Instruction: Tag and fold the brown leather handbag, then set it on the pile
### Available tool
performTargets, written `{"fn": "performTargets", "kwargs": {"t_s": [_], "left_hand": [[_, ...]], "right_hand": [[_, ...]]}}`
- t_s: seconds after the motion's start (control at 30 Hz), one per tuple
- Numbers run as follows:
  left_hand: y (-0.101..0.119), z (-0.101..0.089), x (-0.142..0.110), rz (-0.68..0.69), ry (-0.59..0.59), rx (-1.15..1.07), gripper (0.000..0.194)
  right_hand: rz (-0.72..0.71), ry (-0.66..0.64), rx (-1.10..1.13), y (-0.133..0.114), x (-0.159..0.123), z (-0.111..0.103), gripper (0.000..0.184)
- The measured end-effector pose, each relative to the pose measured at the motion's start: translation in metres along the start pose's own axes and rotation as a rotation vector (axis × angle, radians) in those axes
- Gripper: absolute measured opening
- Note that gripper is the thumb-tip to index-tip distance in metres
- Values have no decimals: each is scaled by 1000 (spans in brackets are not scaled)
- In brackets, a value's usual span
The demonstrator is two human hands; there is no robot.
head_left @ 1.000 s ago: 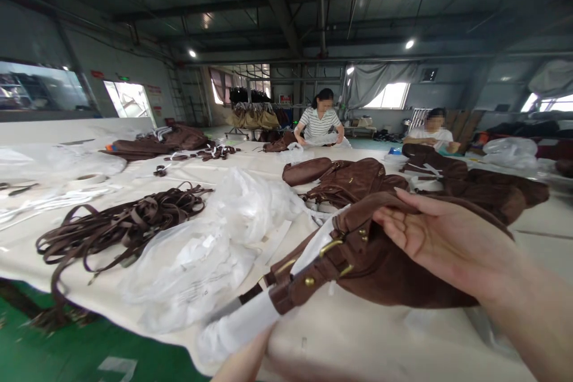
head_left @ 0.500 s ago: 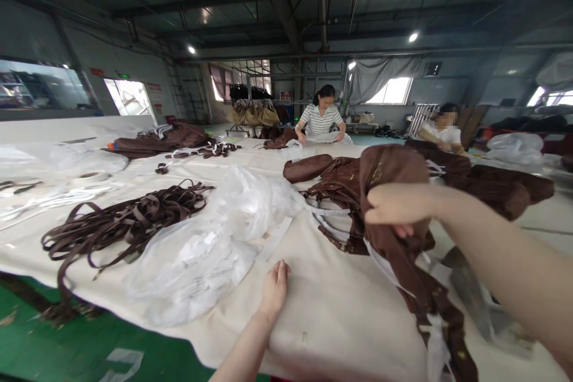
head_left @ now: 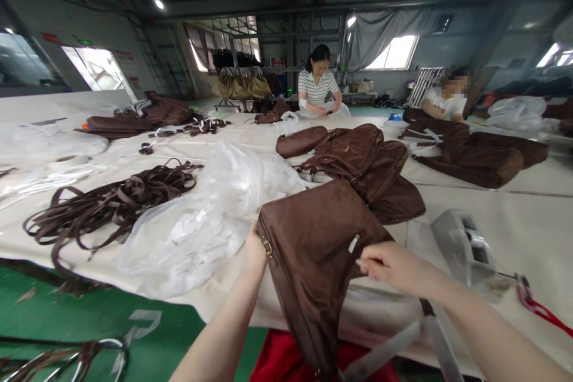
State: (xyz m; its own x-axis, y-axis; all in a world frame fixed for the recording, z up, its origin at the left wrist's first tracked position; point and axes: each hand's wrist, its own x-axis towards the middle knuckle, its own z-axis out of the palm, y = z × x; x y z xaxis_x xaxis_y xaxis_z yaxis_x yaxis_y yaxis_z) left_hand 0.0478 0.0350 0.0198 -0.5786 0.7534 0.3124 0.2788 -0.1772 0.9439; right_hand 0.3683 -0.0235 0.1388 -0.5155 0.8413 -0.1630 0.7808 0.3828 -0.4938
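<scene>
Steadying brown handbag (head_left: 313,227), lower centre, probably to spread it; with left hand (head_left: 254,248) behind, right hand (head_left: 385,264) curled beside zip (head_left: 339,250); cannot tell either grip.

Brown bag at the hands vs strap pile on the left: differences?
Shape: the brown bag shows one broad face; the strap pile is a tangle of narrow loops.
Contact: the left hand is at the brown bag's left edge and the right hand at its right side; neither touches the strap pile.
Position: the brown bag lies nearer the person than the strap pile.
Shared: both are brown and partly overhang the table.
</scene>
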Motion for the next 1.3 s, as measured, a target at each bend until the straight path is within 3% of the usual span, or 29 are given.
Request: {"fn": "performTargets", "kwargs": {"t_s": [0.1, 0.17, 0.2, 0.23, 0.27, 0.37, 0.43, 0.5, 0.6, 0.7, 0.83, 1.1, 1.3], "left_hand": [[32, -7, 17, 10, 164, -40, 20], [68, -10, 20, 177, 333, -152, 19], [88, -9, 18, 277, 304, -180, 19], [107, -5, 14, 356, 208, -179, 20], [125, 3, 9, 424, 38, -151, 21], [153, 44, -6, 566, -557, 33, 18], [145, 78, -14, 599, -756, 149, 18], [122, 106, -20, 563, -883, 289, 21], [83, 128, -32, 487, -912, 531, 22], [59, 130, -42, 520, -855, 621, 24], [51, 124, -45, 545, -841, 587, 25], [54, 127, -41, 623, -962, 555, 23], [75, 140, -39, 614, -1130, 855, 25]], "right_hand": [[239, 154, -40, 36, 4, 0, 29], [351, 227, -96, 47, 14, 11, 29], [399, 256, -135, 48, 21, 20, 32], [439, 279, -180, 46, 29, 29, 37], [466, 294, -231, 42, 38, 38, 41], [447, 312, -337, 23, 62, 64, 38], [425, 308, -338, 13, 70, 73, 29], [416, 301, -295, 8, 72, 77, 28], [424, 301, -227, 10, 72, 80, 33], [457, 295, -223, 14, 75, 83, 25], [438, 297, -220, 21, 77, 91, 18], [347, 349, -183, 38, 65, 105, 18], [171, 311, -162, 35, 60, 98, 15]]}}
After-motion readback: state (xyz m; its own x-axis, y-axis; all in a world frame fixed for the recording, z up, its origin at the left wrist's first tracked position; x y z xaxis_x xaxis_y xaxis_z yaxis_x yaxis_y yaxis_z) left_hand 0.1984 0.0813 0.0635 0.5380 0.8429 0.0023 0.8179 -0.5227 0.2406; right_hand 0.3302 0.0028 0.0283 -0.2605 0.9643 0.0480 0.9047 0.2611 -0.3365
